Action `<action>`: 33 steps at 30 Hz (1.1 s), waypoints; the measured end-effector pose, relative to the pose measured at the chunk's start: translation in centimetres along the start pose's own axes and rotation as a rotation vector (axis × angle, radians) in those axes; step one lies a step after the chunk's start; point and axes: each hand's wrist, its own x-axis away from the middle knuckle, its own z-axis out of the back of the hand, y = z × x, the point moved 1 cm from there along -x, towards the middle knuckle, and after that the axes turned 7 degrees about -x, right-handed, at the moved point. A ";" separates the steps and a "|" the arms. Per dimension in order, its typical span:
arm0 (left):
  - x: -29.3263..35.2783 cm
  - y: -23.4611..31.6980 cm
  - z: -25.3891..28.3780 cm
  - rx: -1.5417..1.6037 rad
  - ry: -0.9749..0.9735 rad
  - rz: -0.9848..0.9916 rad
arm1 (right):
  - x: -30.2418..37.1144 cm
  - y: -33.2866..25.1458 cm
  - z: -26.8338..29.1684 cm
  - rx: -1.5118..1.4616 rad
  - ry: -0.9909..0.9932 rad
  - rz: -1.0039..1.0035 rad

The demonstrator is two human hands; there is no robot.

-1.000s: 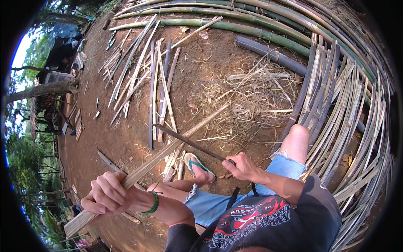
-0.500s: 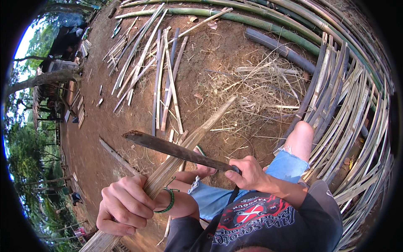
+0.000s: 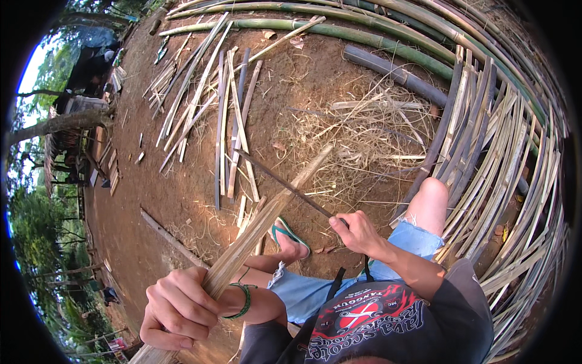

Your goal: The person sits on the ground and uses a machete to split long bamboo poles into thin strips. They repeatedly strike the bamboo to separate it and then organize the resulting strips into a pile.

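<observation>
My left hand (image 3: 182, 309) is wrapped round the near part of a long, pale bamboo strip (image 3: 248, 236), which slants up and right over my foot. A green cord bracelet (image 3: 244, 302) circles that wrist. In my right hand (image 3: 361, 233) is a machete (image 3: 273, 174), its handle mostly hidden by the fingers. The dark blade shows nearly edge-on and crosses the strip toward its far end, tip pointing up and left. Whether blade and strip touch I cannot tell.
Split bamboo pieces (image 3: 233, 121) lie scattered ahead on the dirt. A heap of thin shavings (image 3: 376, 130) is beyond the strip's end. Long green bamboo poles (image 3: 339, 33) line the far side. Many split strips (image 3: 509, 158) are piled at right, close to my bent knee (image 3: 433, 197).
The machete has moved farther out along the strip and turned from showing its broad side to nearly edge-on. My right hand has risen slightly; my left keeps its grip.
</observation>
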 end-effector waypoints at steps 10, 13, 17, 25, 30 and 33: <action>-1.1 -1.4 -1.1 0.091 -0.047 0.017 | -1.6 3.7 1.3 0.058 0.070 -0.074; -0.4 -0.4 -1.3 -0.012 0.010 0.012 | -0.6 -1.3 0.9 0.024 -0.039 -0.085; -0.6 -0.9 -2.0 -0.002 0.007 0.003 | -0.6 1.2 0.0 -0.035 -0.058 0.106; -0.4 -0.4 -0.9 -0.029 0.013 0.026 | -2.7 3.5 0.3 -0.034 0.045 -0.156; -0.7 -0.5 -0.6 -0.003 0.022 0.025 | -4.0 14.4 1.1 0.009 0.107 -0.298; -0.8 -0.3 0.0 -0.041 0.019 -0.023 | -5.7 14.1 2.1 0.141 0.117 -0.242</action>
